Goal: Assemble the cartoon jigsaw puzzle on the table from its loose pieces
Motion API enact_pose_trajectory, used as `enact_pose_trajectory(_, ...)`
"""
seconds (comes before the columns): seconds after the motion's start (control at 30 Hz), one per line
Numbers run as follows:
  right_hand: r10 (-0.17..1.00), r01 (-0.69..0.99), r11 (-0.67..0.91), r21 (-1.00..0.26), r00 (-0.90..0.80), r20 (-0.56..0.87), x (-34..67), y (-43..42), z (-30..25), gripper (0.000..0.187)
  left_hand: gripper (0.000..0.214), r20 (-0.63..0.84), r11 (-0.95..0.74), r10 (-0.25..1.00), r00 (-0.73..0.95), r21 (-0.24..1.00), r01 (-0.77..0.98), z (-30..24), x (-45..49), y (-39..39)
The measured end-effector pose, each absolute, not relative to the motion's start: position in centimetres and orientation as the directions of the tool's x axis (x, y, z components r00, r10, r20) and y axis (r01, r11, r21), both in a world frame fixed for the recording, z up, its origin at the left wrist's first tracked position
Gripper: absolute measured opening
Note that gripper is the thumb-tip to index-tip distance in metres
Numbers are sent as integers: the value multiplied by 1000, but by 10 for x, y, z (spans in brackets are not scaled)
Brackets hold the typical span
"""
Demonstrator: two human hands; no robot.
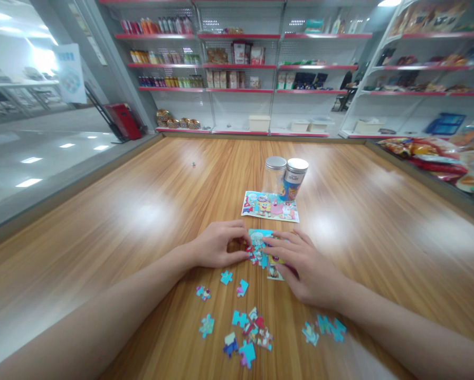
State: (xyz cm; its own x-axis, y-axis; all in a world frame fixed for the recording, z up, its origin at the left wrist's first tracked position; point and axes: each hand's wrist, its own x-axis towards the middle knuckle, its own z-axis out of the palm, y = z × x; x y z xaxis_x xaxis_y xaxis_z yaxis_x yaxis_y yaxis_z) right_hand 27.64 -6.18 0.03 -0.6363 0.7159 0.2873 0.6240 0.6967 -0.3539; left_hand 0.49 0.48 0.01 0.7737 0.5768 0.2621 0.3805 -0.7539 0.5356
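Note:
A partly joined jigsaw puzzle [261, 240] lies on the wooden table between my hands. At its left edge my left hand [226, 244] pinches a small puzzle piece [249, 250] with thumb and fingertips. My right hand [300, 264] rests over the puzzle's right part, fingers stretched out and covering some of it. Just beyond stands the picture card [271, 206], lying flat with colourful cartoon figures. Loose pieces lie nearer to me: a blue piece [226, 277], a pink and blue piece [242, 287], a cluster of several pieces [256, 330] and more by my right forearm [332, 327].
Behind the card are a clear jar [274, 177] with a silver lid and a blue printed can [295, 179]. A tiny object [193, 164] sits far left on the table [161, 190]. Snack packets [427, 158] lie beyond the right edge; stocked shelves [240, 66] line the back.

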Motion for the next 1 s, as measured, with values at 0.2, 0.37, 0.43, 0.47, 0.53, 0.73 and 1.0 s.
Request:
enact_pose_trajectory(0.2,713,625,700,-346,-641,284,276,-62,1,44,21,252,-758,554,793,547,355,2,3,4)
enact_pose_trajectory(0.37,708,618,706,-346,-638,303,276,-62,0,42,18,238,-756,528,815,569,324,-1,-1,6)
enact_pose_trajectory(0.43,710,620,703,-348,-636,302,276,-62,-1,41,19,233,-755,511,827,582,303,-1,-3,7)
enact_pose_trajectory(0.47,709,618,704,-349,-637,302,276,-61,-1,41,20,233,-753,507,830,587,296,0,-3,8)
enact_pose_trajectory(0.53,704,613,709,-349,-641,306,276,-61,-1,41,24,238,-750,513,825,592,295,1,-5,10)
enact_pose_trajectory(0.73,700,610,713,-345,-643,310,276,-61,0,41,28,239,-766,517,822,559,319,1,-9,14)
enact_pose_trajectory(1.0,703,609,710,-355,-644,301,276,-62,1,41,25,241,-774,511,825,547,319,0,-7,13)
